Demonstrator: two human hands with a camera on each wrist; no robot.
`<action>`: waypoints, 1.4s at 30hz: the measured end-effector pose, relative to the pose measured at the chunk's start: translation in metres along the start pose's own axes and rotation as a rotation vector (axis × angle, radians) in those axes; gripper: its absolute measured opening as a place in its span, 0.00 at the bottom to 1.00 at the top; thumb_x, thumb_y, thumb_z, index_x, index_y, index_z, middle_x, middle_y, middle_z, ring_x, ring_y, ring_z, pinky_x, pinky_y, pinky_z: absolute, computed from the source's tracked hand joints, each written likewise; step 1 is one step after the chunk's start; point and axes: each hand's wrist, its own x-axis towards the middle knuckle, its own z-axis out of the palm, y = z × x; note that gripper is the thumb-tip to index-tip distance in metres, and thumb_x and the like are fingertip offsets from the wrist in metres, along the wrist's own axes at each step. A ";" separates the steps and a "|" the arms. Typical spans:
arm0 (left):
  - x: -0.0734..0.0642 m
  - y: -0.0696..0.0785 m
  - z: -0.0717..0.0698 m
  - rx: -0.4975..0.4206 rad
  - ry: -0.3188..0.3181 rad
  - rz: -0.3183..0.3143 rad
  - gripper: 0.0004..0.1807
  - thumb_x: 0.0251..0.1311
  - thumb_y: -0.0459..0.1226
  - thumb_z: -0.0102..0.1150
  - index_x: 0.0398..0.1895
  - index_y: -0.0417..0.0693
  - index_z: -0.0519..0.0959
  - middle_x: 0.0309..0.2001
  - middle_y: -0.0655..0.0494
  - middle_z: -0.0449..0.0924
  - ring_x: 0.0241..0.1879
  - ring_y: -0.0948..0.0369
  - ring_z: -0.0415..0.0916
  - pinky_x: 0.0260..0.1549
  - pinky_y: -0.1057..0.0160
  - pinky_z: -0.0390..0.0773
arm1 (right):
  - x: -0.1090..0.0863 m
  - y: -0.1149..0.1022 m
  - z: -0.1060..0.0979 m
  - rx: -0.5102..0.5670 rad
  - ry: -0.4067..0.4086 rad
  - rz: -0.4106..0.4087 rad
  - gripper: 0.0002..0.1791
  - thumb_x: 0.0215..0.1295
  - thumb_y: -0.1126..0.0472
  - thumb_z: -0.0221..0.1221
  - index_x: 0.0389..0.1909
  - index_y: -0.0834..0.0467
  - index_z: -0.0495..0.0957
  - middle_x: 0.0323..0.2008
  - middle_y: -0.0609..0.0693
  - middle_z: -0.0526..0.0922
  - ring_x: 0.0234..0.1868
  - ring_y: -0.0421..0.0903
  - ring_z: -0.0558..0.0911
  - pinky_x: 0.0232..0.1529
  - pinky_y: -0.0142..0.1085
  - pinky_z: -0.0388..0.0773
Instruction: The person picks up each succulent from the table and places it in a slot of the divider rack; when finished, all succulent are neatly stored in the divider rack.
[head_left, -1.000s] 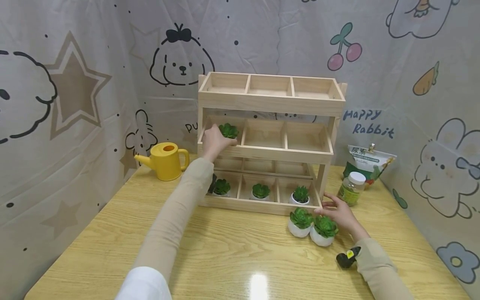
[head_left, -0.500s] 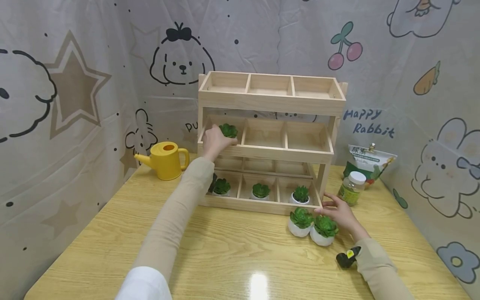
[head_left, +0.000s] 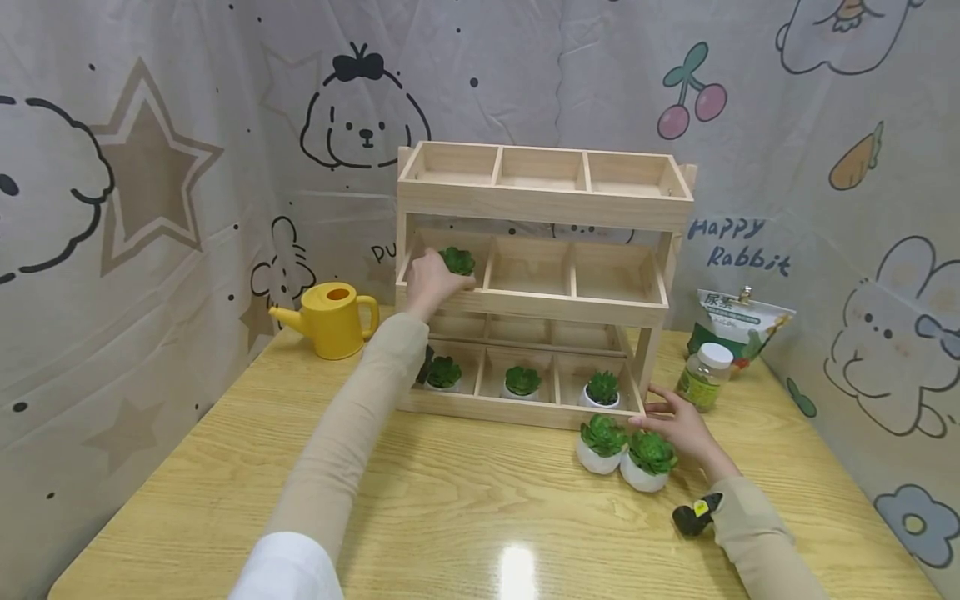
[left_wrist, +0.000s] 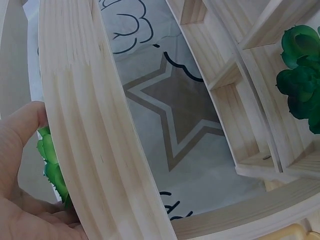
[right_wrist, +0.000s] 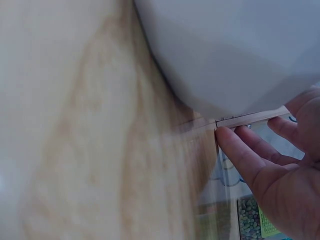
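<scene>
The left hand (head_left: pixel 432 285) gripped a plant (head_left: pixel 458 262) in the left compartment of the rack's (head_left: pixel 543 207) middle tier (head_left: pixel 530 271). The right hand (head_left: pixel 682 427), fingers (right_wrist: pixel 245 152) outstretched, touched its lower right corner, near two plants (head_left: pixel 598 458). Three more plants (head_left: pixel 521 382) sat below; left stood a can (head_left: pixel 335 329), right a jar (head_left: pixel 701 383).

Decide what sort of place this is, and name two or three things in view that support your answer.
Probably an indoor tabletop corner for displaying plants: a tiered wooden rack holds small potted plants, a yellow watering can stands on the table, and cartoon-printed cloth hangs behind.
</scene>
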 end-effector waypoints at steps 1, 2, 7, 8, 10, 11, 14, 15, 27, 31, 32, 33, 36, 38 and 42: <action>0.000 0.000 0.000 -0.001 -0.001 -0.003 0.45 0.49 0.50 0.70 0.62 0.32 0.62 0.51 0.34 0.75 0.49 0.45 0.77 0.48 0.50 0.79 | 0.000 0.000 0.000 -0.001 0.000 0.000 0.45 0.63 0.52 0.63 0.71 0.68 0.51 0.57 0.75 0.72 0.52 0.63 0.79 0.41 0.41 0.80; 0.000 0.000 -0.001 -0.001 -0.001 -0.004 0.45 0.49 0.50 0.70 0.63 0.32 0.61 0.51 0.34 0.75 0.49 0.45 0.77 0.48 0.50 0.79 | 0.000 0.000 0.000 -0.002 0.000 0.000 0.45 0.63 0.52 0.63 0.71 0.68 0.51 0.57 0.75 0.72 0.52 0.63 0.79 0.41 0.41 0.80; -0.002 0.000 -0.001 -0.026 0.010 -0.010 0.49 0.49 0.50 0.70 0.66 0.32 0.57 0.53 0.34 0.74 0.52 0.45 0.76 0.50 0.51 0.78 | 0.000 -0.001 0.000 0.003 -0.003 0.002 0.45 0.63 0.52 0.63 0.72 0.68 0.51 0.57 0.74 0.71 0.52 0.63 0.79 0.41 0.42 0.80; -0.002 -0.001 -0.001 -0.033 0.017 -0.007 0.49 0.49 0.49 0.70 0.67 0.32 0.57 0.54 0.34 0.73 0.53 0.45 0.75 0.51 0.51 0.77 | 0.000 -0.001 0.000 0.005 -0.004 0.003 0.45 0.63 0.52 0.63 0.72 0.68 0.50 0.57 0.75 0.71 0.52 0.63 0.79 0.42 0.42 0.80; -0.002 -0.001 0.000 -0.037 0.033 0.007 0.50 0.49 0.50 0.71 0.67 0.33 0.56 0.57 0.35 0.70 0.56 0.45 0.72 0.55 0.51 0.75 | 0.000 -0.001 0.000 0.009 -0.005 0.004 0.45 0.63 0.52 0.63 0.72 0.68 0.50 0.57 0.75 0.71 0.52 0.63 0.79 0.42 0.42 0.80; -0.002 -0.001 0.001 -0.030 0.043 0.017 0.50 0.49 0.50 0.71 0.67 0.33 0.56 0.59 0.35 0.69 0.58 0.45 0.70 0.57 0.51 0.74 | 0.000 -0.001 0.000 0.009 -0.006 0.005 0.45 0.63 0.52 0.63 0.72 0.68 0.50 0.58 0.75 0.71 0.53 0.63 0.79 0.42 0.43 0.80; -0.001 -0.003 0.003 -0.004 0.078 0.060 0.48 0.50 0.51 0.70 0.65 0.33 0.57 0.62 0.36 0.64 0.63 0.45 0.63 0.62 0.52 0.68 | 0.000 -0.002 0.000 0.007 -0.006 0.005 0.45 0.63 0.52 0.62 0.72 0.68 0.50 0.58 0.75 0.71 0.53 0.64 0.78 0.43 0.44 0.80; -0.001 -0.004 0.004 0.006 0.092 0.076 0.48 0.50 0.51 0.70 0.65 0.33 0.57 0.62 0.36 0.63 0.64 0.45 0.60 0.64 0.52 0.66 | 0.000 -0.002 -0.001 0.005 -0.004 0.005 0.45 0.63 0.52 0.62 0.72 0.68 0.50 0.58 0.75 0.71 0.53 0.64 0.78 0.43 0.44 0.80; -0.007 -0.010 0.008 -0.037 0.301 0.292 0.43 0.54 0.49 0.67 0.67 0.37 0.60 0.62 0.41 0.65 0.63 0.48 0.62 0.62 0.52 0.66 | -0.001 -0.003 0.000 0.005 -0.016 0.025 0.46 0.63 0.50 0.62 0.72 0.67 0.50 0.57 0.73 0.72 0.50 0.59 0.81 0.43 0.43 0.79; -0.010 -0.012 0.006 -0.098 0.384 0.369 0.40 0.54 0.48 0.68 0.65 0.39 0.63 0.60 0.42 0.67 0.61 0.49 0.64 0.61 0.53 0.67 | -0.001 -0.002 0.001 0.007 -0.017 0.024 0.46 0.63 0.50 0.62 0.72 0.67 0.49 0.58 0.73 0.71 0.51 0.60 0.80 0.44 0.44 0.79; -0.012 -0.013 0.006 -0.102 0.408 0.398 0.39 0.54 0.48 0.68 0.64 0.39 0.64 0.60 0.42 0.68 0.60 0.49 0.65 0.61 0.53 0.67 | 0.000 -0.002 0.001 0.007 -0.016 0.022 0.46 0.63 0.50 0.62 0.72 0.67 0.49 0.58 0.73 0.71 0.52 0.61 0.80 0.44 0.44 0.79; -0.013 -0.013 0.008 -0.111 0.436 0.437 0.38 0.53 0.47 0.68 0.63 0.38 0.65 0.58 0.42 0.69 0.59 0.49 0.66 0.60 0.53 0.67 | -0.001 -0.002 0.001 0.008 -0.015 0.019 0.46 0.63 0.51 0.62 0.72 0.67 0.50 0.58 0.73 0.71 0.52 0.61 0.79 0.44 0.44 0.79; -0.019 -0.014 0.013 -0.101 0.512 0.548 0.35 0.51 0.47 0.69 0.59 0.38 0.69 0.54 0.43 0.72 0.56 0.49 0.68 0.59 0.52 0.67 | -0.001 -0.001 0.001 0.010 -0.011 0.014 0.46 0.63 0.51 0.62 0.72 0.67 0.50 0.58 0.74 0.72 0.52 0.61 0.79 0.43 0.43 0.79; -0.023 -0.013 0.019 -0.097 0.550 0.615 0.34 0.50 0.46 0.70 0.56 0.38 0.71 0.51 0.43 0.74 0.54 0.48 0.69 0.57 0.51 0.68 | -0.001 0.000 0.001 0.014 -0.006 0.010 0.45 0.63 0.52 0.63 0.72 0.67 0.50 0.57 0.74 0.72 0.52 0.61 0.79 0.43 0.42 0.79; -0.032 -0.012 0.031 -0.124 0.534 0.700 0.31 0.49 0.45 0.70 0.54 0.39 0.72 0.49 0.44 0.74 0.53 0.49 0.68 0.56 0.52 0.68 | 0.000 0.000 0.001 0.020 -0.008 0.011 0.45 0.63 0.52 0.63 0.72 0.68 0.50 0.57 0.74 0.72 0.52 0.61 0.79 0.42 0.41 0.79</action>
